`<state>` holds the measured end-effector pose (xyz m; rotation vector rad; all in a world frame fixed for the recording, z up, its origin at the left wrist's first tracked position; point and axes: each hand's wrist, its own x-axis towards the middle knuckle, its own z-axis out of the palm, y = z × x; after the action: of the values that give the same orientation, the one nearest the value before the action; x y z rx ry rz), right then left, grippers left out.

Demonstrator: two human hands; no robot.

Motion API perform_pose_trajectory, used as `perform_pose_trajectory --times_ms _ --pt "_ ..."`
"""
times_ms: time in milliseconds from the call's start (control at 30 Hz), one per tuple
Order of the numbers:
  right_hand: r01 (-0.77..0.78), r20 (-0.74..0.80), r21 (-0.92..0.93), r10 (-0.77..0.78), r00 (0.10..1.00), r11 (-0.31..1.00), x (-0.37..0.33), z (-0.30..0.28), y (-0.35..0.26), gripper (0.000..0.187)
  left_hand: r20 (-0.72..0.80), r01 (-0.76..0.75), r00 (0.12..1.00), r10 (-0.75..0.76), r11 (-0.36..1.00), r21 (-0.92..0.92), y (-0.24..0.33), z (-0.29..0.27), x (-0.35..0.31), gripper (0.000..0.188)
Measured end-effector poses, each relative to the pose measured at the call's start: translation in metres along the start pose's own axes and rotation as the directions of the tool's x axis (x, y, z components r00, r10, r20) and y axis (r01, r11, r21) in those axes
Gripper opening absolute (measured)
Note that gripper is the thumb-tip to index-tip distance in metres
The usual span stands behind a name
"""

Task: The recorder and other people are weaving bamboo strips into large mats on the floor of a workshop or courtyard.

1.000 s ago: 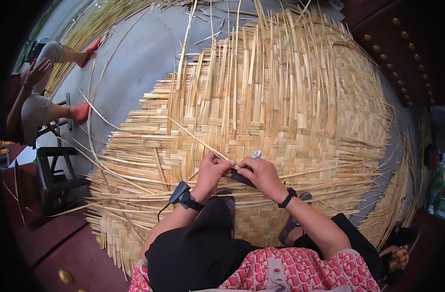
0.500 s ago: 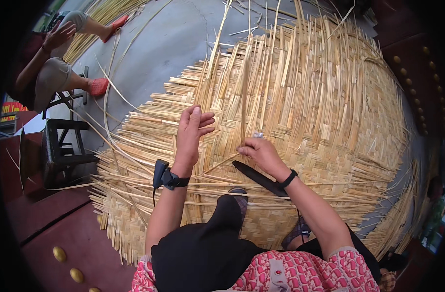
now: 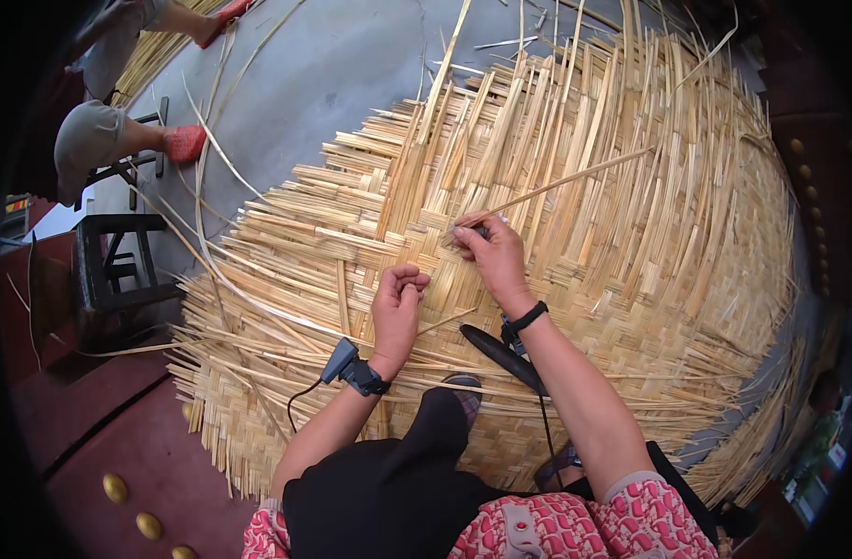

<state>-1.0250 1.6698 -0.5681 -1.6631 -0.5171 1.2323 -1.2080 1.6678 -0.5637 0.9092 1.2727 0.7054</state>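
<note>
A large woven mat of pale split-reed strips (image 3: 631,270) spreads below me, its far and left sides fringed with loose ends. My right hand (image 3: 493,261) is closed, pinching one long reed strip (image 3: 570,182) near its left end. That strip slants up to the right across the weave. Lower and to its left, my left hand (image 3: 398,312) hovers over the mat with curled fingers; nothing shows in them. A dark, blunt-ended bar-like tool (image 3: 505,359) lies on the mat beside my right forearm. Both wrists wear black straps, the left one carrying a small box.
Beyond the mat's left edge stands a black stool (image 3: 123,261). Another person's leg with a red shoe (image 3: 184,144) is at the upper left. Long loose strips (image 3: 202,186) lie on the grey floor (image 3: 333,56). A bundle of reeds (image 3: 752,438) lies at the lower right.
My right hand has moved up and away, and the strip has swung from upright to slanting right. My left hand has come down and right, its spread fingers now curled.
</note>
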Motion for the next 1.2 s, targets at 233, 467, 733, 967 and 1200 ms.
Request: perform_pose_trajectory --times_ms 233,467,733,967,1200 --pt "0.227 0.041 -0.520 -0.242 0.969 0.824 -0.008 0.010 -0.003 0.022 0.056 -0.097 0.994 0.093 0.992 0.078 -0.011 -0.003 -0.002 0.018" --pt "0.218 0.056 -0.700 -0.252 0.966 0.680 -0.010 0.025 -0.020 0.020 0.091 -0.030 0.995 0.035 0.998 -0.054 -0.007 -0.010 0.009 0.021" --pt "0.138 -0.101 -0.300 -0.176 0.979 0.944 -0.041 -0.024 -0.016 0.027 0.462 -0.605 0.781 0.421 0.696 0.388 0.061 0.056 0.107 0.013" --pt "0.069 -0.023 -0.417 -0.086 0.996 0.906 -0.123 -0.094 0.020 0.016 0.342 -0.263 0.939 0.025 0.691 0.673 0.073 0.082 0.127 0.032" --pt "0.050 -0.198 -0.616 -0.216 0.956 0.786 -0.118 -0.124 0.013 0.048 0.396 -0.657 0.733 0.552 0.426 0.622 0.035 0.061 0.088 0.058"
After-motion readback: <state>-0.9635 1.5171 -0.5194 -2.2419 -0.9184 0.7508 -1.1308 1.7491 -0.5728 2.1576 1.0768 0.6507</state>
